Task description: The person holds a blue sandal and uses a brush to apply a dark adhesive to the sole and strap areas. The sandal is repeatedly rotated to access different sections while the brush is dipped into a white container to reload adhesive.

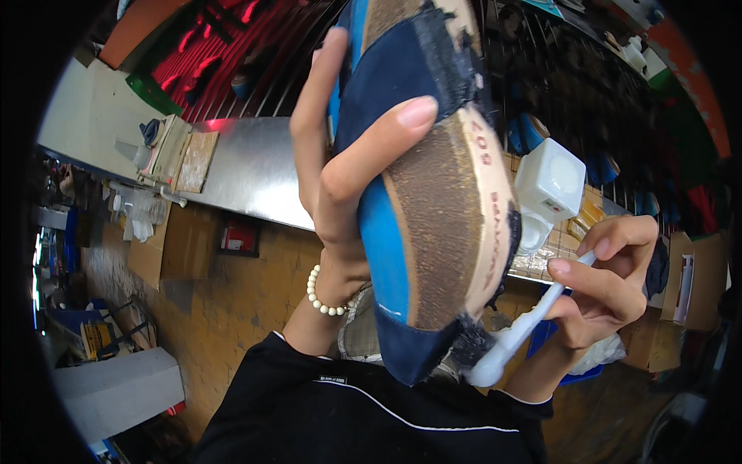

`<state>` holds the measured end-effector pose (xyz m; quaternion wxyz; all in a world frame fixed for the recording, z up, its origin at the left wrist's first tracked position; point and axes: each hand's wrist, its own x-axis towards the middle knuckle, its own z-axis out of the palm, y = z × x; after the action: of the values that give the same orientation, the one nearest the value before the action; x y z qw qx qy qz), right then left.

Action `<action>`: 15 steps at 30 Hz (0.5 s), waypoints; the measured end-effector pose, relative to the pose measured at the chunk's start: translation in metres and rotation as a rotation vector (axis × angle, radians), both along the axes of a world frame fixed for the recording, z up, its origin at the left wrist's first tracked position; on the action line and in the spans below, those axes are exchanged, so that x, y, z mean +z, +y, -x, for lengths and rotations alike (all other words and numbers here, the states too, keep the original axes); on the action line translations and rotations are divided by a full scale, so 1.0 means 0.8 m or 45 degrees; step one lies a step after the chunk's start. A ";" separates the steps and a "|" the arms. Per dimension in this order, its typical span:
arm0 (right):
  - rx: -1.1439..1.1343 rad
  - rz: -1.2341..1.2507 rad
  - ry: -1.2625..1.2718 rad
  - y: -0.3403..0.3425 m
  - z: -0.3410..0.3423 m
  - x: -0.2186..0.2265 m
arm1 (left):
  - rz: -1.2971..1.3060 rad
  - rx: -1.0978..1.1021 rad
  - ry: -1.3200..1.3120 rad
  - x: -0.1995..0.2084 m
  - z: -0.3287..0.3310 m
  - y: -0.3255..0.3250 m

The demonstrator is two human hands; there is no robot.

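Shoe (433,224) in left hand (336,182): top end, above fingers, cut off by picture edge. Some left fingers hidden behind shoe. White stick (519,334) in right hand (607,290): low end, below fingers, blurry; can't tell if it touches shoe. Blue thing (544,338) below right fingers: partly hidden by hand. Dark shape (202,76) left of left fingers: too blurry to name.

Left hand (338,184): shoe (433,232); right hand (616,294): white tool (516,336)
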<state>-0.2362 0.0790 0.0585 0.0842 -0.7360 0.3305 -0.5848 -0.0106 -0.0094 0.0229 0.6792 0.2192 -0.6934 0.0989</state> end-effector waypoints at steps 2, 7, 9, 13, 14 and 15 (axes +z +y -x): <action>-0.155 -0.117 0.013 0.007 0.014 -0.008 | -0.031 0.134 0.067 -0.002 0.004 0.002; -0.909 -0.545 0.507 0.019 0.088 -0.065 | -0.347 -0.057 0.400 -0.007 -0.016 0.028; -1.066 -0.648 0.792 0.027 0.102 -0.086 | -0.424 -0.124 0.462 -0.002 -0.028 0.041; -1.219 -0.665 0.838 0.030 0.105 -0.128 | -0.584 -0.404 0.530 -0.003 -0.023 0.046; -1.230 -0.625 0.826 0.030 0.103 -0.136 | -0.610 -0.457 0.529 -0.001 -0.023 0.048; -1.239 -0.555 0.888 0.031 0.107 -0.145 | -0.644 -0.520 0.529 0.000 -0.021 0.050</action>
<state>-0.3221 0.1041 -0.0574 -0.1557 -0.6147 0.7465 -0.2016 0.0065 0.0302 0.0232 0.7354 0.2525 -0.5730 -0.2589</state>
